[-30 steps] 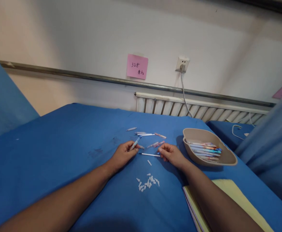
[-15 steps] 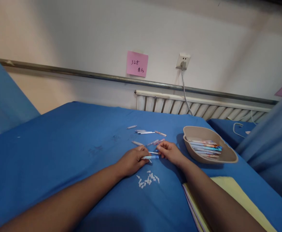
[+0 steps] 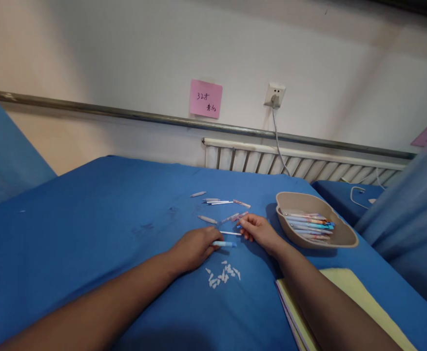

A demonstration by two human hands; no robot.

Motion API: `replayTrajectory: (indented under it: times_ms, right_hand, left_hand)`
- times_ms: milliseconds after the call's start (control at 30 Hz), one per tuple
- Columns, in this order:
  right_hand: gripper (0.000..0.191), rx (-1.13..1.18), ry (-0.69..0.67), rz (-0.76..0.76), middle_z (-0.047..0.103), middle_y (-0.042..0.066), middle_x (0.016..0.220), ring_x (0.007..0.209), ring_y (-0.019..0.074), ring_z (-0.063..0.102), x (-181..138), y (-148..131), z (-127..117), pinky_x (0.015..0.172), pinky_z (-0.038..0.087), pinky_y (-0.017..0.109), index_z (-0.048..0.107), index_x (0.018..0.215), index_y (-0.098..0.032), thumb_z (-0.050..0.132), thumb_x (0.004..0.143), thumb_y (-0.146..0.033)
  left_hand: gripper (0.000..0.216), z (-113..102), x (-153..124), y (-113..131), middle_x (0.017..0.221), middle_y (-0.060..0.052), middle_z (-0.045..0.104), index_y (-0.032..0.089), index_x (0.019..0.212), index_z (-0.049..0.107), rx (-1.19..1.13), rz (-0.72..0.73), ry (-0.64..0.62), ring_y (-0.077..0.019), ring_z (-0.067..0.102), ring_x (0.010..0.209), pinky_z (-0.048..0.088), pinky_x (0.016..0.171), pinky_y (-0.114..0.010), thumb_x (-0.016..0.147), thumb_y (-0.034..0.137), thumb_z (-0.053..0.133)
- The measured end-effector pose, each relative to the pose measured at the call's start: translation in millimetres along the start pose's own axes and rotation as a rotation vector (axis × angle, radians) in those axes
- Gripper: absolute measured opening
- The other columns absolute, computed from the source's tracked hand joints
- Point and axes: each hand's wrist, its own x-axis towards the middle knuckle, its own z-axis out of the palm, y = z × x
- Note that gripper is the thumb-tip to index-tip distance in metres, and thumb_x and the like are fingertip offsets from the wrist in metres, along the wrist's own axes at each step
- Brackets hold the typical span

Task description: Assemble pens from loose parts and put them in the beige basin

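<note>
Left hand (image 3: 194, 247) pinches a blue pen barrel (image 3: 226, 243) on the cloth (image 3: 89, 219); right hand (image 3: 260, 230) rests at a white refill (image 3: 230, 233)'s end

Left hand (image 3: 195, 246) and right hand (image 3: 259, 230) lie low, close together, fingers curled.

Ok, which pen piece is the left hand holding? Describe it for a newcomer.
On the blue table, look left of the beige tray. The pen tube sticks out of the left hand, just beyond the pile of small white caps. It alone is light blue; nearby loose pieces are white, grey or pink.
</note>
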Motion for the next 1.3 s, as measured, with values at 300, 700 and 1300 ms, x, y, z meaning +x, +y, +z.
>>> replayTrajectory:
  times_ms: [300, 700, 1300]
  right_hand:
    - [0.04, 0.013, 0.015, 0.002, 0.055, -0.004, 0.059, 0.044, 0.0062, 0.045, -0.9, -0.8, 1.1, 0.041, 0.032, 0.019, 0.054, 0.075, -0.017, 0.06, 0.069, -0.056]
    - [0.037, -0.01, 0.026, 0.007, 0.055, -0.004, 0.056, 0.042, 0.0057, 0.044, -0.2, -1.2, 1.2, 0.041, 0.031, 0.019, 0.053, 0.072, -0.017, 0.061, 0.07, -0.054]
    - [0.039, -0.011, 0.017, 0.002, 0.058, -0.003, 0.059, 0.043, 0.0062, 0.045, 0.6, 1.6, 0.9, 0.041, 0.032, 0.019, 0.053, 0.074, -0.018, 0.064, 0.066, -0.054]
  left_hand:
    - [0.018, 2.8, -4.4, -1.3, 0.094, -0.003, 0.062, 0.023, 0.098, 0.056, 0.008, -0.05, -0.004, -0.0186, 0.058, 0.085, 0.043, 0.073, -0.026, 0.082, 0.019, 0.048]
    - [0.022, -1.6, 2.3, -7.2, 0.09, -0.003, 0.059, 0.02, 0.092, 0.058, -0.174, -0.083, 0.059, -0.0179, 0.053, 0.086, 0.041, 0.079, -0.027, 0.089, 0.029, 0.038]
    - [0.029, -3.6, 9.4, -14.1, 0.057, 0.006, 0.045, 0.016, 0.083, 0.056, -0.823, -0.374, 0.154, -0.0079, 0.039, 0.048, 0.029, 0.046, -0.019, 0.072, 0.042, 0.06]
